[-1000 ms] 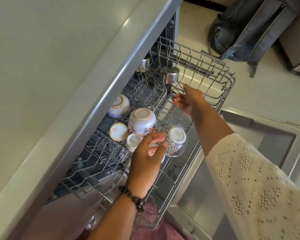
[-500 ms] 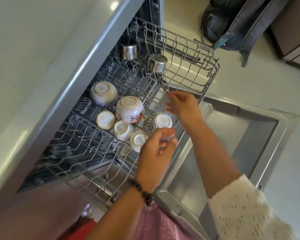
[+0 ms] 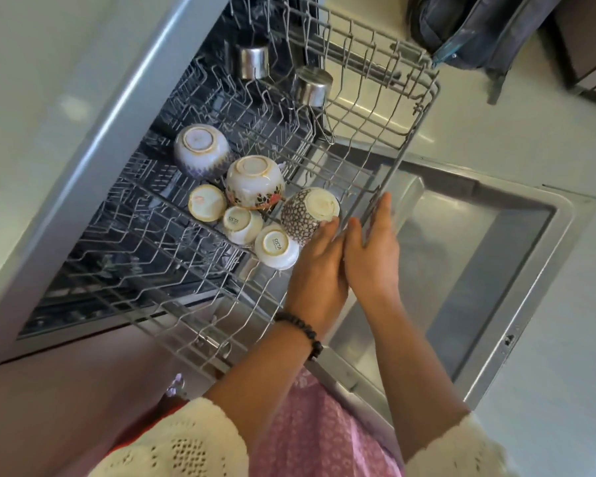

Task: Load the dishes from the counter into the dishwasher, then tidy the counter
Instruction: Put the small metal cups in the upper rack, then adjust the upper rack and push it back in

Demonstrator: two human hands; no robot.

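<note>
The dishwasher's upper wire rack (image 3: 414, 127) is pulled out over the open door (image 3: 516, 270). Several cups and bowls stand upside down in it: a dark patterned bowl (image 3: 305, 215), a floral bowl (image 3: 255, 182), a purple-trimmed bowl (image 3: 200, 149) and small white cups (image 3: 276, 246). Two steel cups (image 3: 312, 86) sit further back. My left hand (image 3: 317, 273) and my right hand (image 3: 372, 253) lie side by side at the rack's front rail, fingers straight. The left fingertips touch the patterned bowl and the right fingers lie along the rail.
The pale counter (image 3: 49, 98) runs along the left above the dishwasher. A grey backpack (image 3: 468, 32) leans on the floor at the top right, beside a cabinet. Pale floor (image 3: 547, 425) lies to the right of the open door.
My left hand has let go of the patterned bowl, which now stands in the rack. My right hand has come down from mid-air to the front rail beside the left hand.
</note>
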